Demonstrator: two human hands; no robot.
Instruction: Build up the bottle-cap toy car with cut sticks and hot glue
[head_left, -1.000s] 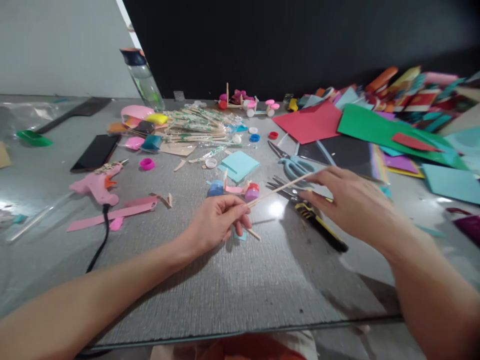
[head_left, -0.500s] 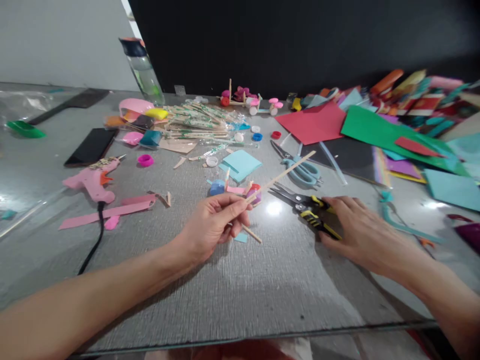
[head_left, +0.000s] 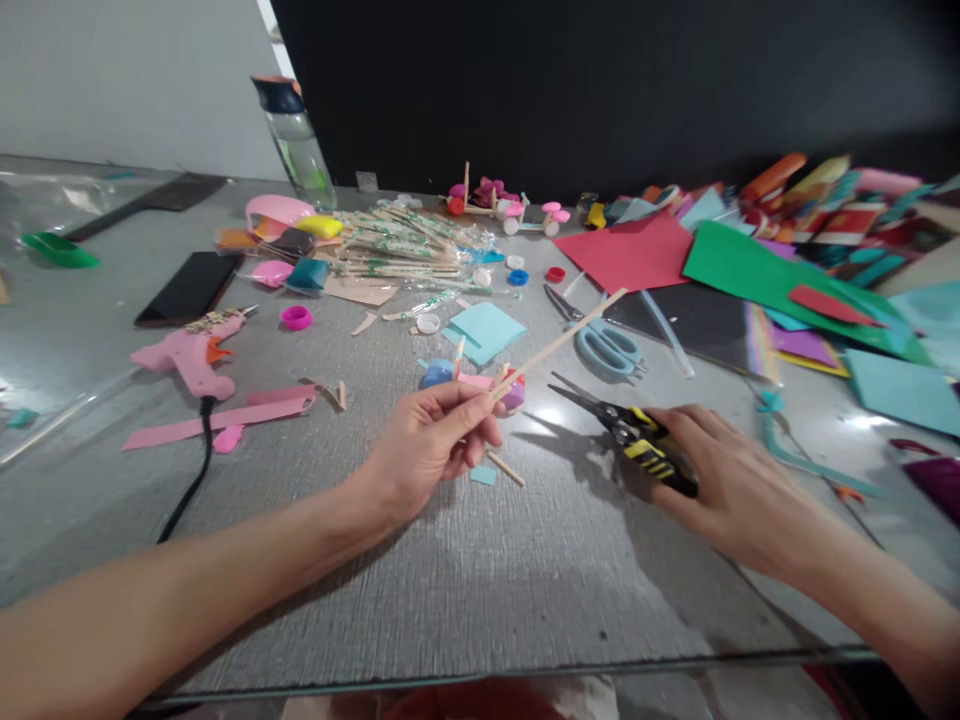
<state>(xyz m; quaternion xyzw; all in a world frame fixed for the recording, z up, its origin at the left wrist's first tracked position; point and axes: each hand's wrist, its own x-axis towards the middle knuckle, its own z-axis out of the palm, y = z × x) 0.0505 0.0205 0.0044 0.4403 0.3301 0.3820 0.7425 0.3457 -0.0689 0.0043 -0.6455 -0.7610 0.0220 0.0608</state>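
Observation:
My left hand (head_left: 450,430) pinches a thin wooden stick (head_left: 562,345), which slants up to the right. My right hand (head_left: 724,485) is closed round the yellow-and-black handles of long-nose pliers (head_left: 621,428), whose dark jaws are slightly apart and point left toward the stick. Just behind my left fingers sits a small build with blue and purple-red bottle-cap wheels (head_left: 438,374), partly hidden. A short cut piece of stick (head_left: 506,468) and a small blue paper scrap (head_left: 484,476) lie beneath my left hand on the grey table (head_left: 480,590).
Blue-handled scissors (head_left: 607,347) lie beyond the pliers. A pink glue gun (head_left: 191,360) with a black cord and a phone (head_left: 187,288) are at left. Bagged wooden sticks (head_left: 405,245), a water bottle (head_left: 296,145) and small wheeled models (head_left: 532,217) stand behind; coloured sheets (head_left: 780,285) cover the right.
My right hand has closed on the pliers' handles and raised them a little off the table. My left hand holds the stick in about the same place.

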